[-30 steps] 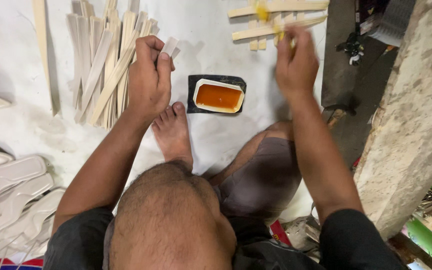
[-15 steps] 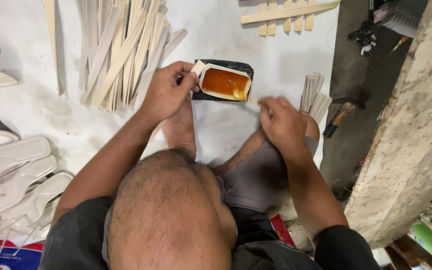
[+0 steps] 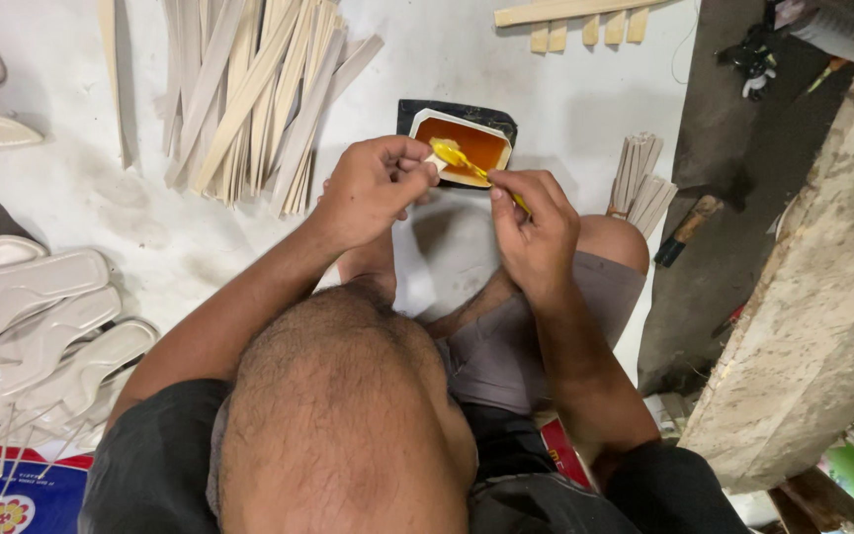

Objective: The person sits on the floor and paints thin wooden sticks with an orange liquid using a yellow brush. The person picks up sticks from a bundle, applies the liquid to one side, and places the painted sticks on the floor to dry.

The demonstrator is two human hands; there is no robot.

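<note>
Both hands meet just in front of a small tray of orange glue (image 3: 474,141). Left hand (image 3: 373,188) has its fingers closed around a short pale wooden piece (image 3: 434,161), holding it at the tray's near edge. Right hand (image 3: 536,229) pinches a thin yellow-coated applicator stick (image 3: 476,168), whose smeared tip lies on the wooden piece. The tray sits on the white floor (image 3: 565,99), between the person's knees and a heap of long wooden slats (image 3: 249,89). A glued row of short slats (image 3: 585,25) lies at the top, a small bundle of sticks (image 3: 640,173) near the right knee, and pale moulded soles (image 3: 32,307) are stacked on the left.
</note>
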